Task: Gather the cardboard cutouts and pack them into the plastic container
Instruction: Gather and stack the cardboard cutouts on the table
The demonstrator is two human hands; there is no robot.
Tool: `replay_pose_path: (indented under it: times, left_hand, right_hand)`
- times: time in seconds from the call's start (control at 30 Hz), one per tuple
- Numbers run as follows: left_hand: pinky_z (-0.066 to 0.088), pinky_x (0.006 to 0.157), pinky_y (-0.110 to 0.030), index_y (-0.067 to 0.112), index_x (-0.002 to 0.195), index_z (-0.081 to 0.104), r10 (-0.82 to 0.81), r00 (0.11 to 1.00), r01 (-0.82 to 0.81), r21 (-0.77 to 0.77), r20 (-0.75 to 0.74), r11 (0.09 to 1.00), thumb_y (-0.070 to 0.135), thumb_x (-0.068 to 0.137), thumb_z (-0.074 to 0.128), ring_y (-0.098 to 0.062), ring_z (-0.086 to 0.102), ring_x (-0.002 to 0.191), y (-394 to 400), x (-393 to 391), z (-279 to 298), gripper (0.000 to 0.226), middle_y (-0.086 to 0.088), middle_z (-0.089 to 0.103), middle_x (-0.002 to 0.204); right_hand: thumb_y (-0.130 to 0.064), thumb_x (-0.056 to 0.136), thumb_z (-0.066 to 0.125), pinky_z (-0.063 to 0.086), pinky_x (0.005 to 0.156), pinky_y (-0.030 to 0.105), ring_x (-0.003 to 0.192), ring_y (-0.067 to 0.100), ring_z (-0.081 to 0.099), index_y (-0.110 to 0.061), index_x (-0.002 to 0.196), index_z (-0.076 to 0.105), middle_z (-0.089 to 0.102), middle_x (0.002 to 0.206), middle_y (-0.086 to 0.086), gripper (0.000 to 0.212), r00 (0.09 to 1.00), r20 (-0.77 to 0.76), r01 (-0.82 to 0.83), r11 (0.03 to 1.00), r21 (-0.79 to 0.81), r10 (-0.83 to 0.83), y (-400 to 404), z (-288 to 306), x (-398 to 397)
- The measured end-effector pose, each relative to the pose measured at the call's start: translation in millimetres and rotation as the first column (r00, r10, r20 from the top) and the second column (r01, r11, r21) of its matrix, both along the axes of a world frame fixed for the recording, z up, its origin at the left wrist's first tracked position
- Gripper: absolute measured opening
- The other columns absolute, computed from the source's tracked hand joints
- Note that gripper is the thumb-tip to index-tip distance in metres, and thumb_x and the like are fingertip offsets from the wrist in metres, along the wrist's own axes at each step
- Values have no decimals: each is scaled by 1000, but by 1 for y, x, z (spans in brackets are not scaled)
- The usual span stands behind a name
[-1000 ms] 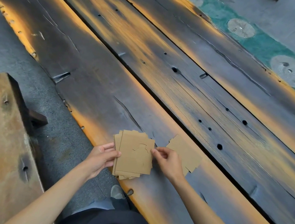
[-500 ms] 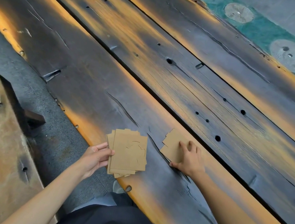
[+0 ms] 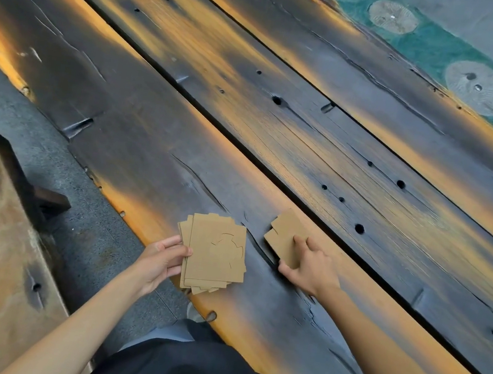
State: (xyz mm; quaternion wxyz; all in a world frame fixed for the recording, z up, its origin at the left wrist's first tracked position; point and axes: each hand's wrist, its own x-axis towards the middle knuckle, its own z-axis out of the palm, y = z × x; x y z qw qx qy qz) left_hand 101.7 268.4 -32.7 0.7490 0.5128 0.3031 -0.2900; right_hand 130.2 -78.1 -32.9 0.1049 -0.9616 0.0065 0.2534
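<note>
Currently, left hand gripping cutout stack; right hand pinching smaller pile, just beside

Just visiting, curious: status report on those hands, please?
Left hand grips stack of brown cardboard cutouts. Right hand pinches loose brown cardboard cutouts on dark wooden table. Plastic container not in view.

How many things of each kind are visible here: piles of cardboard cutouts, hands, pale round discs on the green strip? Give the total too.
Cardboard piles: 2, the large pile and the small pile
Hands: 2, left hand and right hand
Pale round discs: 2
Total: 6
</note>
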Motion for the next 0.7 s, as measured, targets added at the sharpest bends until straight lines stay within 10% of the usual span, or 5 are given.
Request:
replay_pose_path:
  times: [0.3, 0.6, 0.7]
  left_hand:
    - [65, 83, -34, 10, 128, 69, 9, 1000, -9, -17, 27, 1000, -5, 93, 64, -28, 75, 110, -4, 6, 5, 38, -15, 77, 122]
    - [65, 79, -33, 10, 126, 69, 35, 999, -33, -39, 34, 999, -6, 93, 65, -27, 76, 107, -8, 5, 12, 37, -15, 78, 120]
    - [65, 78, -32, 9, 126, 69, 13, 999, -11, -40, 44, 999, -4, 92, 67, -27, 76, 107, -10, 3, 16, 36, -14, 78, 119]
  right_hand:
    - [-36, 98, 58, 60, 62, 42, 60, 19, 67, -12, 103, 77, 76, 77, 8, 31, 961, 195, 151, 961, 232, -198, -11, 25, 14]
    - [-25, 104, 52, 54, 67, 37, 67, 16, 67, -14, 100, 79, 74, 73, -2, 29, 851, 309, 298, 875, 382, -425, -15, 44, 10]
    - [-26, 105, 56, 61, 70, 33, 79, 12, 72, -22, 105, 79, 76, 86, -9, 23, 846, 141, 325, 707, 628, -515, -2, 56, 2]
